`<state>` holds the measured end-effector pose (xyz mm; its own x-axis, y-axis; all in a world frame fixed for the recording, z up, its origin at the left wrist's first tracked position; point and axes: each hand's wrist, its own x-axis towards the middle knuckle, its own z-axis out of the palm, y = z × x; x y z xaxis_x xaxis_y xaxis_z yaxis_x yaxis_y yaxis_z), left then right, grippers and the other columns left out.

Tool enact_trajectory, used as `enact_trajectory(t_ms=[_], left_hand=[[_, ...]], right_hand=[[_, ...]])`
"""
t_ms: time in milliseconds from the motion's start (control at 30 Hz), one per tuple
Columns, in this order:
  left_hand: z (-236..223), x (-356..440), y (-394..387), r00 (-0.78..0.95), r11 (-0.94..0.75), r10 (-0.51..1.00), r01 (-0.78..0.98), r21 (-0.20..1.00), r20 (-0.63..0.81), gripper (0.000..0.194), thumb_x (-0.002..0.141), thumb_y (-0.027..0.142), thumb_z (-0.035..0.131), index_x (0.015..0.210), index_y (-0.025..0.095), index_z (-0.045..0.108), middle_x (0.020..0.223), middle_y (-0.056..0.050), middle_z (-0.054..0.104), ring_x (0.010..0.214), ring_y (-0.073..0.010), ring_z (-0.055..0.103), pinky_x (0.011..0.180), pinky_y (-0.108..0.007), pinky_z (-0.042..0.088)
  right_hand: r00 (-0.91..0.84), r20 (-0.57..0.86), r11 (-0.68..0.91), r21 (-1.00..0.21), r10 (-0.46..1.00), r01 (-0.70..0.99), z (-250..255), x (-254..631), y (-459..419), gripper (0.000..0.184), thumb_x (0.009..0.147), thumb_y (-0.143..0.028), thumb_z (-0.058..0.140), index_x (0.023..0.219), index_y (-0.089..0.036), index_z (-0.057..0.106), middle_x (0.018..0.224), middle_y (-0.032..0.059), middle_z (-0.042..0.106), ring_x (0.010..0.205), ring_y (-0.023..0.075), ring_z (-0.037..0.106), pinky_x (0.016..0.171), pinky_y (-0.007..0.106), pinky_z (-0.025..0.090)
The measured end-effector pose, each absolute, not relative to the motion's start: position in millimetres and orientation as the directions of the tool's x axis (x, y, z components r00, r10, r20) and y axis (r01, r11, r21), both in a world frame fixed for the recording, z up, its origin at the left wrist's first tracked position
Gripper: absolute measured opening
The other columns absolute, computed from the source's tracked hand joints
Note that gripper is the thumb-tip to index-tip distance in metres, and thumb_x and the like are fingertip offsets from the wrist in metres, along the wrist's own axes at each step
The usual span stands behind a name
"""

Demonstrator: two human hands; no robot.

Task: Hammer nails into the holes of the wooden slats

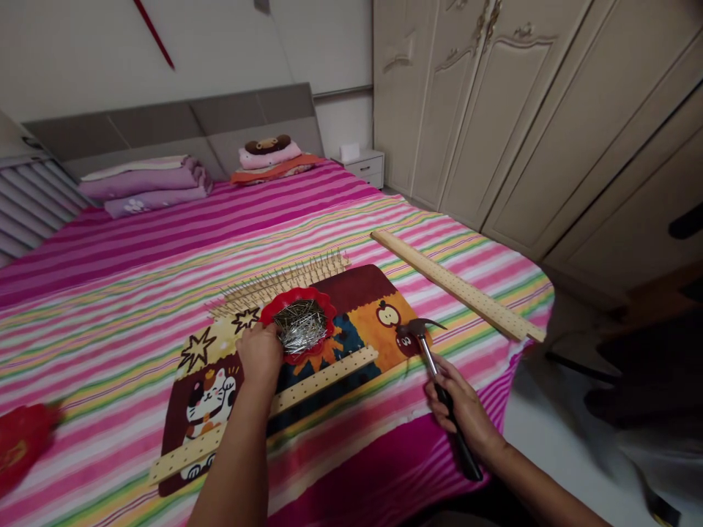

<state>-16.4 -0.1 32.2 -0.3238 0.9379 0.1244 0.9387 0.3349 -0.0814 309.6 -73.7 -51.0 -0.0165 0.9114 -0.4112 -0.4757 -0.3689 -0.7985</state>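
Observation:
My right hand is wrapped round the black grip of a claw hammer, its dark head over the right side of a printed mat. My left hand is at the left rim of a red scalloped bowl, fingers curled; what they grip, if anything, is hidden. Many loose nails fill the bowl, some silver, some darker. A pale wooden strip with rows of holes lies across the mat in front of the bowl, passing under my left forearm. A few nails stand in its right end.
Behind the bowl lie wooden strips bristling with upright nails. Further drilled strips lie at the right of the striped bed cover. A red object sits at the far left. Folded bedding is by the headboard; a wardrobe stands right.

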Motion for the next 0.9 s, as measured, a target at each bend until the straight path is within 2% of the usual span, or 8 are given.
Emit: enact_trajectory(t_ms=[233, 400, 500, 633, 733, 900], left_hand=[[46, -24, -7, -0.236, 0.241, 0.971, 0.949, -0.201, 0.048, 0.034, 0.083, 0.021, 0.04, 0.093, 0.016, 0.072, 0.093, -0.014, 0.065, 0.092, -0.0279, 0.058, 0.078, -0.035, 0.041], [50, -26, -11, -0.169, 0.161, 0.985, 0.967, -0.197, -0.027, 0.033, 0.08, 0.018, 0.042, 0.096, 0.017, 0.071, 0.091, -0.012, 0.067, 0.089, -0.0239, 0.06, 0.08, -0.031, 0.042], [45, -26, -8, -0.131, 0.123, 0.991, 0.971, -0.203, -0.03, 0.032, 0.079, 0.019, 0.044, 0.095, 0.018, 0.071, 0.096, -0.011, 0.068, 0.093, -0.025, 0.06, 0.083, -0.032, 0.042], [44, -22, -6, -0.166, 0.145, 0.983, 0.965, -0.22, -0.076, 0.032, 0.079, 0.019, 0.042, 0.093, 0.017, 0.071, 0.093, -0.012, 0.07, 0.092, -0.0256, 0.062, 0.078, -0.032, 0.043], [54, -19, -11, -0.203, 0.183, 0.975, 0.965, -0.187, -0.095, 0.03, 0.079, 0.021, 0.043, 0.092, 0.017, 0.07, 0.09, -0.012, 0.071, 0.088, -0.024, 0.063, 0.075, -0.03, 0.044], [70, -24, -22, -0.252, 0.249, 0.967, 0.965, -0.082, -0.04, 0.032, 0.085, 0.026, 0.039, 0.1, 0.019, 0.066, 0.094, -0.01, 0.071, 0.087, -0.022, 0.064, 0.074, -0.029, 0.044]], right_hand=[[-0.018, -0.416, -0.374, -0.797, 0.909, -0.474, -49, 310, -73, 0.048, 0.077, -0.033, 0.06, 0.123, -0.027, 0.047, 0.057, -0.0072, 0.049, 0.037, 0.0051, 0.035, 0.03, 0.011, 0.02], [-0.009, -0.414, -0.368, -0.798, 0.91, -0.477, -47, 309, -72, 0.048, 0.077, -0.032, 0.059, 0.123, -0.027, 0.047, 0.057, -0.0067, 0.051, 0.037, 0.0052, 0.036, 0.03, 0.011, 0.021], [-0.009, -0.413, -0.366, -0.796, 0.911, -0.483, -48, 310, -72, 0.048, 0.077, -0.031, 0.058, 0.124, -0.027, 0.046, 0.056, -0.0071, 0.051, 0.037, 0.0051, 0.035, 0.03, 0.011, 0.021], [-0.028, -0.416, -0.373, -0.783, 0.909, -0.498, -48, 310, -72, 0.051, 0.076, -0.031, 0.059, 0.125, -0.027, 0.045, 0.055, -0.0074, 0.051, 0.036, 0.005, 0.035, 0.03, 0.011, 0.02], [-0.025, -0.414, -0.37, -0.783, 0.91, -0.5, -48, 310, -71, 0.051, 0.076, -0.031, 0.059, 0.125, -0.027, 0.045, 0.055, -0.0074, 0.051, 0.036, 0.005, 0.035, 0.03, 0.01, 0.021], [-0.02, -0.408, -0.366, -0.794, 0.913, -0.485, -45, 310, -72, 0.049, 0.077, -0.032, 0.059, 0.124, -0.027, 0.048, 0.056, -0.007, 0.05, 0.036, 0.0048, 0.035, 0.03, 0.01, 0.02]])
